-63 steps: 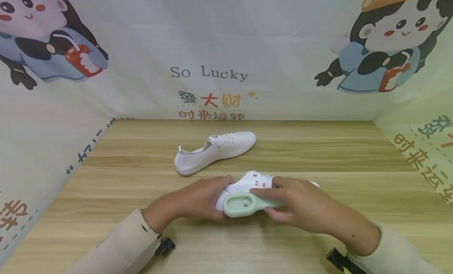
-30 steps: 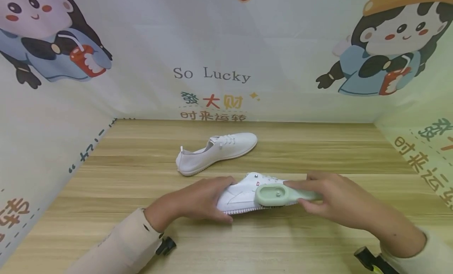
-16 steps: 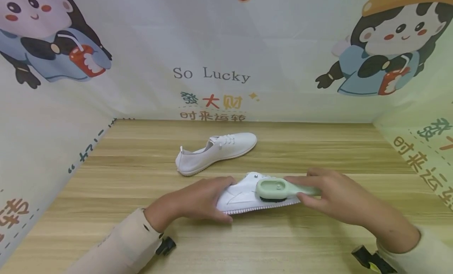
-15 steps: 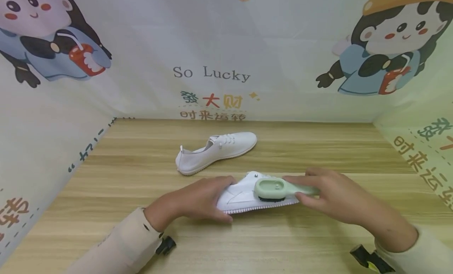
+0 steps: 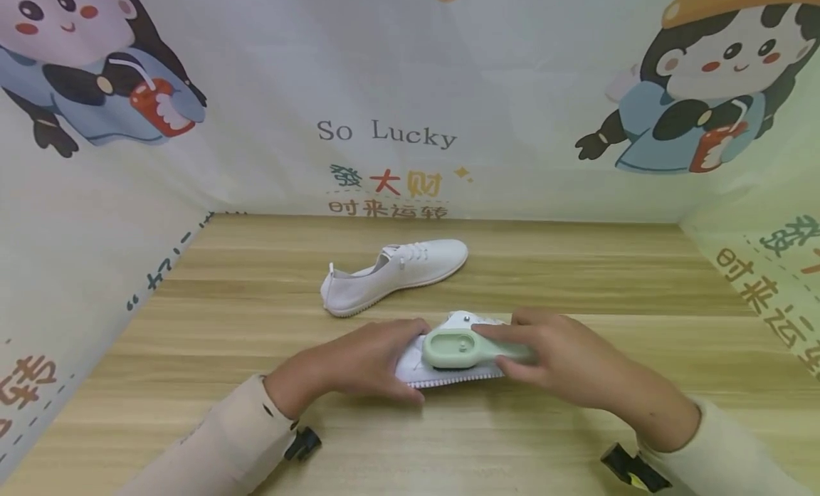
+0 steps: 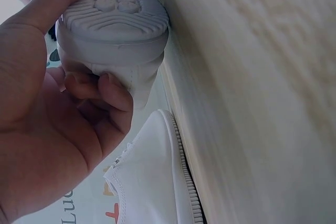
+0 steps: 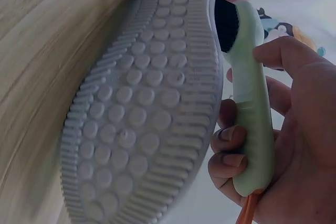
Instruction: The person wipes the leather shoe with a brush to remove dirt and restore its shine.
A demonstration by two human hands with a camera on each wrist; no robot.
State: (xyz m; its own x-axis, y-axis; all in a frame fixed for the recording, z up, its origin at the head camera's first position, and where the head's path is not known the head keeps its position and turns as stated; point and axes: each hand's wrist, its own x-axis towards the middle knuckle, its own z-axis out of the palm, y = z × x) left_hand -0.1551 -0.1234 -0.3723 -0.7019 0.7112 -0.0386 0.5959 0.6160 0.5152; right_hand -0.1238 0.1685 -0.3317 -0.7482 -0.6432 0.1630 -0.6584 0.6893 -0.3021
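My left hand [image 5: 365, 361] grips the heel of a white sneaker [image 5: 418, 368], thumb under the sole in the left wrist view. The shoe is tipped on its side, its studded sole [image 7: 142, 103] facing the right wrist camera. In my right hand [image 5: 557, 354] is a pale green shoe brush [image 5: 451, 349], fingers wrapped round its handle and index finger laid along it. The brush's dark bristles [image 7: 226, 24] are against the side of the shoe near the heel. The shoe's toe is hidden behind my right hand in the head view.
A second white sneaker [image 5: 397, 275] lies upright farther back on the wooden table [image 5: 576, 268], toe to the right. Printed cloth walls [image 5: 512, 112] stand at the back and both sides. An orange cord [image 7: 249, 208] hangs from the brush handle.
The brush went right from the heel toward the toe, rose a little, then came back left toward the heel with my right hand. My left hand keeps its hold on the sneaker.
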